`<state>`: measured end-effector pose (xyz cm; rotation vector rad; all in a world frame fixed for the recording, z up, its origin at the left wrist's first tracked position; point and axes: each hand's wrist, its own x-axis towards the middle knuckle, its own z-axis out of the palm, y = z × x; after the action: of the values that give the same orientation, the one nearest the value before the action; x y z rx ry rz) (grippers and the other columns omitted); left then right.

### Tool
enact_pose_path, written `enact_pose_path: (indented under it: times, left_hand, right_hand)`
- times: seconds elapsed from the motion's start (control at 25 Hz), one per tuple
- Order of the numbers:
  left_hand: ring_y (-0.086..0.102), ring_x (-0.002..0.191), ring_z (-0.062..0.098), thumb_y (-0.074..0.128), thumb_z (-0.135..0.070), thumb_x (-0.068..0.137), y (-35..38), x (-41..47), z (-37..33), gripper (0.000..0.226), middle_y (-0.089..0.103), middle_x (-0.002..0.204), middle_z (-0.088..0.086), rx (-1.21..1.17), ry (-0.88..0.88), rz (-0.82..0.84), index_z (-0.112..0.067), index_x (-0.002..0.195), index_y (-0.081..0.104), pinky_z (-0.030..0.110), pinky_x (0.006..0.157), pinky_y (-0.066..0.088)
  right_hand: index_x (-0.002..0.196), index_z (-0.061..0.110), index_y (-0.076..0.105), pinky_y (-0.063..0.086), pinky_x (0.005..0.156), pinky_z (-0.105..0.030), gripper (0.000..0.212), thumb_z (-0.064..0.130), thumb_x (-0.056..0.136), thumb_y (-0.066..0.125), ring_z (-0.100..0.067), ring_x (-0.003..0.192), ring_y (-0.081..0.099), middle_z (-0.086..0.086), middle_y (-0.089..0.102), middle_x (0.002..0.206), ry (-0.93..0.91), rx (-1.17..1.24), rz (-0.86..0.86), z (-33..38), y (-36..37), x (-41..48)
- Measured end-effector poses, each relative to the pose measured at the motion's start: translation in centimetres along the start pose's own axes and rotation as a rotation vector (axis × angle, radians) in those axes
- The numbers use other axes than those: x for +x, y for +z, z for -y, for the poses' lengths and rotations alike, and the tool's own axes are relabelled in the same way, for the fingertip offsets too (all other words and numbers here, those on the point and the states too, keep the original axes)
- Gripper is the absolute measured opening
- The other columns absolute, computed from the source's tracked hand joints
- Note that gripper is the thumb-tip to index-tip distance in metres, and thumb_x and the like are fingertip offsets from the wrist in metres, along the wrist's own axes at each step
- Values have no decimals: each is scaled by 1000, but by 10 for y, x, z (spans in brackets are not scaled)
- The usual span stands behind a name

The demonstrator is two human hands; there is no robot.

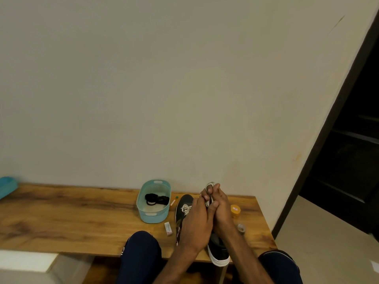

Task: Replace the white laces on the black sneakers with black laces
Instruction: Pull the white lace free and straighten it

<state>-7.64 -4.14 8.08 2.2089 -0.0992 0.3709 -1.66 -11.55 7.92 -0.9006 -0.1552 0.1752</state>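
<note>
Above the black sneakers (183, 203) on the worktop (82, 212), the left hand (195, 220) and right hand (222, 210) pinch a small coil of white lace (209, 186) with curled fingers (217, 187). The lace looks light, soft and limp, so I would grip across the middle of the coil.

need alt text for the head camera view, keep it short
A left hand and right hand together grip a bundled white shoelace above two black sneakers on a wooden table; a teal plastic basket holding black laces stands to the left.
</note>
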Motion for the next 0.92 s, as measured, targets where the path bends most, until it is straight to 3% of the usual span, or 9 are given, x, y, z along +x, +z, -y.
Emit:
enact_pose_path:
  times: [0.2, 0.36, 0.44, 0.56, 0.68, 0.8, 0.92]
  left_hand:
    - [56, 98, 11, 28, -47, 105, 6, -2, 4, 39, 49, 115, -3, 161, 7, 63, -21, 130, 40, 32, 84, 51]
    - [60, 105, 15, 26, -41, 107, 3, 6, 12, 39, 57, 120, -1, 245, 25, 106, -20, 135, 43, 32, 88, 50]
    - [60, 88, 12, 26, -38, 107, -3, 9, 24, 34, 60, 104, -2, 346, 48, 127, -20, 121, 51, 28, 77, 48]
    - [48, 66, 11, 31, -36, 105, -16, 8, 52, 29, 53, 80, -4, 455, 41, 225, -22, 90, 51, 28, 62, 38]
    - [53, 71, 16, 31, -36, 106, -21, 7, 80, 34, 59, 83, 3, 297, -25, 348, -17, 92, 54, 38, 68, 45]
    - [56, 78, 17, 30, -38, 106, -24, 14, 98, 33, 61, 91, 4, 282, -22, 374, -17, 101, 55, 39, 74, 49]
    - [57, 79, 15, 30, -39, 106, -26, 25, 117, 31, 60, 95, 2, 368, 7, 394, -20, 109, 54, 33, 73, 50]
  right_hand:
    - [68, 15, 49, 45, 60, -28, 38, 35, 100, 41, -15, 59, 44, -1, 42, 66, 130, 266, 87, -9, -10, 0]
    - [69, 15, 50, 47, 66, -30, 37, 36, 99, 43, -16, 63, 48, -1, 45, 67, 178, 262, 113, -15, -13, 3]
    - [73, 14, 52, 45, 73, -34, 37, 39, 99, 44, -19, 69, 50, -4, 50, 72, 212, 81, 109, -15, -17, 3]
    - [87, 11, 67, 45, 89, -40, 36, 35, 103, 45, -24, 91, 62, -7, 68, 92, 306, -418, 192, -5, -31, 4]
    - [110, 4, 74, 47, 101, -40, 32, 24, 103, 50, -26, 115, 64, -9, 73, 116, 372, -605, 277, -2, -46, 9]
    - [104, -4, 75, 58, 88, -28, 29, 19, 89, 64, -24, 108, 69, -18, 73, 112, 397, -442, 163, -15, -45, 18]
    - [89, -5, 77, 60, 75, -23, 26, 17, 75, 75, -24, 94, 73, -24, 73, 103, 423, -379, -28, -43, -42, 35]
